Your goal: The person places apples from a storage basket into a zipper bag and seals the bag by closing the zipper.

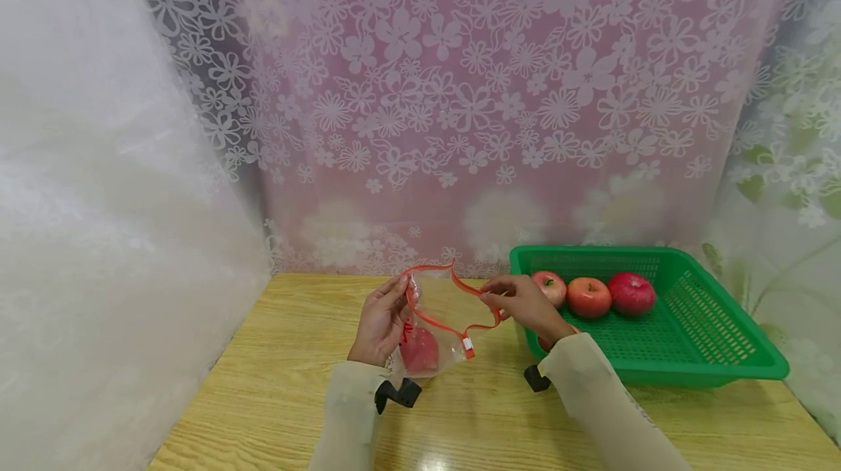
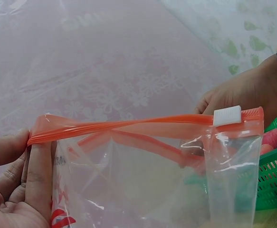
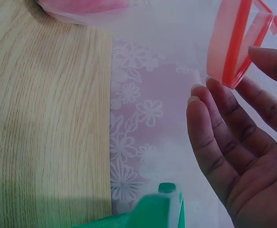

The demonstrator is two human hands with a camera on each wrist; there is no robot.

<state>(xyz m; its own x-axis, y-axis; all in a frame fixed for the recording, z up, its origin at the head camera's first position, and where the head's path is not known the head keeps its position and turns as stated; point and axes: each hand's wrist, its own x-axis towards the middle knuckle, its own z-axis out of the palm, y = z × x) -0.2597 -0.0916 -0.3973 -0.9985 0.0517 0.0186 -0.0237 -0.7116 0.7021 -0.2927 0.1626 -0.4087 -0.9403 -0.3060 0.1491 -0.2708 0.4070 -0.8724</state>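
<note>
Clear orange-rimmed plastic bag, pinched open by left hand and right hand, contains one red fruit; red apples remain unbagged.

Table, pale yellow wood, with grain parallel to the straight far edge and a bright reflection at the near middle. Directly on it, toward the right: green perforated basket, upright. Over the middle: lower end of a clear bag, contact with the wood uncertain.
</note>
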